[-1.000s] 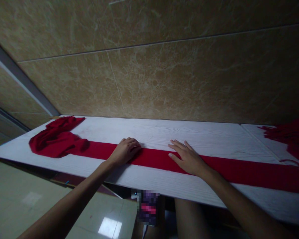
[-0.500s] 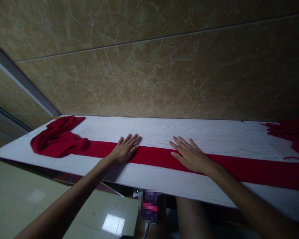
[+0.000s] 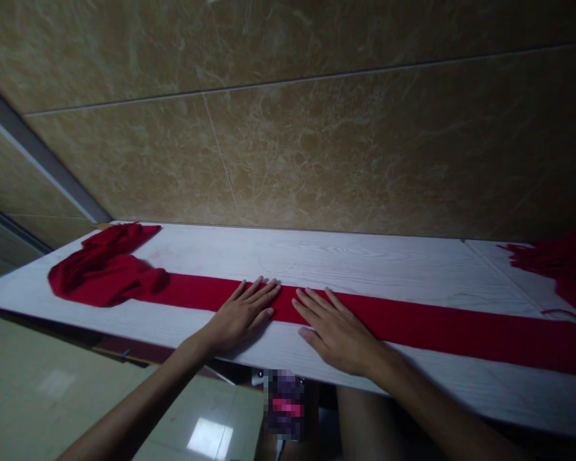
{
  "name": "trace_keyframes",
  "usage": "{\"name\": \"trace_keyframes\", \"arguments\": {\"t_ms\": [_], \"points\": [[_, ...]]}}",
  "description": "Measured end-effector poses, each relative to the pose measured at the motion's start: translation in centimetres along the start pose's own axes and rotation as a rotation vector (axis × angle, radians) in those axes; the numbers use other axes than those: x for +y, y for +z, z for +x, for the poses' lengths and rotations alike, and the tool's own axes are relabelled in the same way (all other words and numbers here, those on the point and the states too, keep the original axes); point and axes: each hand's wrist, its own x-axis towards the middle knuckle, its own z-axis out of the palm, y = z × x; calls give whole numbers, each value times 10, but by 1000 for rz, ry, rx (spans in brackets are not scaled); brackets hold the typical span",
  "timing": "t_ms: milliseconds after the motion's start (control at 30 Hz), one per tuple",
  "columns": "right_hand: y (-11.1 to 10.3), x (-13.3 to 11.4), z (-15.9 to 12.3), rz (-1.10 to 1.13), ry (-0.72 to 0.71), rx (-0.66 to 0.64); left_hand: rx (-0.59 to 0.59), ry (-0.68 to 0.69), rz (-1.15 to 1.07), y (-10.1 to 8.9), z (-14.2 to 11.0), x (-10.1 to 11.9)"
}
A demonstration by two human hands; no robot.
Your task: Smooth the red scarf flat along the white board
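A long strip of red cloth (image 3: 427, 325) runs across the white wood-grain table (image 3: 249, 253), flat from the middle to the right edge of the view. Its left part lies bunched in loose folds (image 3: 108, 278). My left hand (image 3: 242, 317) rests on the strip, palm down, fingers stretched toward the wall. Close by on the right, my right hand (image 3: 336, 330) also lies flat, its fingertips on the cloth and its palm over the near edge. A narrow stretch of red shows between the two hands. Neither hand grips the cloth.
Another heap of red cloth (image 3: 564, 266) with stringy ends lies at the table's far right. A tan marbled wall (image 3: 288, 147) rises behind the table. Below the front edge are a pixelated object (image 3: 284, 406) with a white cable and a pale tiled floor (image 3: 163, 410).
My right hand has slid left and nearer to me along the strip, closing toward my left hand. My left hand has come slightly nearer to me. The view has shifted a little.
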Motion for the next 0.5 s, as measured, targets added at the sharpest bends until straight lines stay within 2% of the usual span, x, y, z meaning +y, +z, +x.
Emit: {"name": "trace_keyframes", "arguments": {"t_ms": [133, 267, 400, 500], "points": [[5, 4, -1, -9, 40, 26, -36, -93, 4, -2, 3, -1], [-5, -3, 4, -18, 73, 18, -36, -140, 4, -4, 7, 3], [-13, -6, 14, -40, 80, 14, 14, -61, 20, -7, 12, 14], [-11, 0, 18, -86, 63, 2, 23, -8, -5, -3, 16, 21]]}}
